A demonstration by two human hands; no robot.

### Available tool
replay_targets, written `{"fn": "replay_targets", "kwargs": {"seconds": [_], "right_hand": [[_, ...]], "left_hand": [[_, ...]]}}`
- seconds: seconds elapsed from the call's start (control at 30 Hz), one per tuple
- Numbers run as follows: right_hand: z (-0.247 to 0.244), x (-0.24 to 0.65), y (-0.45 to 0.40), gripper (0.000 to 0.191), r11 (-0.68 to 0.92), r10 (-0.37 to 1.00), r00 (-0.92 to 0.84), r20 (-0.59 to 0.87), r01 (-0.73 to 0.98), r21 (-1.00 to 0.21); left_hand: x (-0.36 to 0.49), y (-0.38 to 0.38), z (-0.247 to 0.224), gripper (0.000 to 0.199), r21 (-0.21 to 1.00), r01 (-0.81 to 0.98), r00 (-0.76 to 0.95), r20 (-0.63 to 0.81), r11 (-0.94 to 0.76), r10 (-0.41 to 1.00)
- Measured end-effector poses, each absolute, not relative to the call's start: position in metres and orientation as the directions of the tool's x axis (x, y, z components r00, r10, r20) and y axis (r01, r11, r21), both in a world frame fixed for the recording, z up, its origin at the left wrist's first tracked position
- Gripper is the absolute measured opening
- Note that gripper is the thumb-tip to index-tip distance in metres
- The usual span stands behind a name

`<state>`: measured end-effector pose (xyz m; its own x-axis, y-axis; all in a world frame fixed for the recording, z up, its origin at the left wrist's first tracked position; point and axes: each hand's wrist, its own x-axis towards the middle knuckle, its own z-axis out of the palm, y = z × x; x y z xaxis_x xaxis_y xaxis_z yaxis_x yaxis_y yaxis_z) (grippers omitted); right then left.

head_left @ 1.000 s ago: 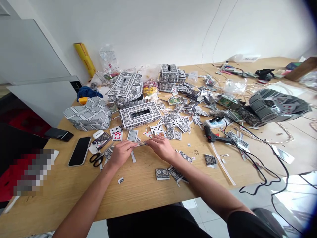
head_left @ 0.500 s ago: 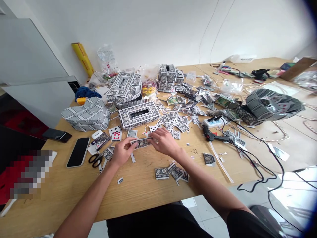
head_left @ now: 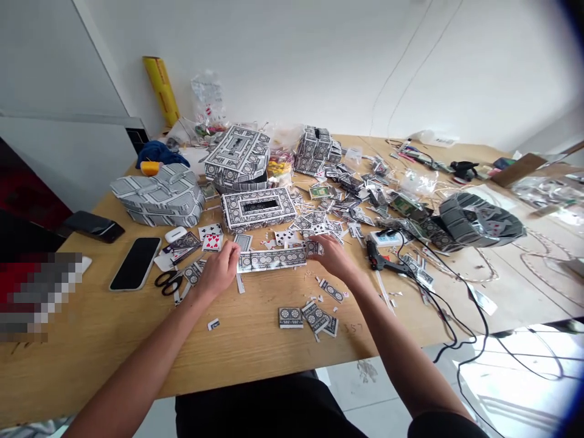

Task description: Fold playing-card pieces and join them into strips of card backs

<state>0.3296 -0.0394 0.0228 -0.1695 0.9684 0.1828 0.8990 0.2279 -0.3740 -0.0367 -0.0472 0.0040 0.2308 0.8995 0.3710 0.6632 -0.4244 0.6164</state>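
A long strip of joined, patterned card pieces (head_left: 272, 259) lies level between my two hands. At its left end my left hand (head_left: 222, 266) is closed, fingers pinched on the strip. My right hand (head_left: 329, 254) is at the other end, its fingers around a small patterned card piece (head_left: 314, 248) close to the strip's end. Behind the strip sits a flat card-covered box with a slot (head_left: 258, 208). Loose card pieces (head_left: 291, 317) lie in front of it, and a narrow card piece (head_left: 331, 290) lies just below my right hand.
To the left are black scissors (head_left: 168, 282), a phone (head_left: 136, 264) and a card-covered basket (head_left: 159, 198). A glue gun (head_left: 385, 261) with black cables (head_left: 449, 304) lies right. Behind, a lidded card box (head_left: 237, 155) stands near heaped card scraps (head_left: 351, 188).
The strip has been turned so its patterned face shows along its length. My right hand has moved right and now holds a small card piece. The view has shifted.
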Motion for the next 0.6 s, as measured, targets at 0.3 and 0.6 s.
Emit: {"fn": "replay_targets", "kwargs": {"seconds": [0.3, 0.6], "right_hand": [[0.058, 0.331, -0.043, 0.019, 0.066, 0.978, 0.080, 0.194, 0.759, -0.648], [0.063, 0.256, -0.057, 0.034, 0.109, 0.985, -0.162, 0.060, 0.313, -0.943]], "left_hand": [[-0.037, -0.049, 0.010, 0.040, 0.606, 0.684, 0.263, 0.315, -0.407, 0.912], [-0.035, -0.054, 0.026, 0.036, 0.807, 0.409, 0.294, 0.325, -0.426, 0.899]]}}
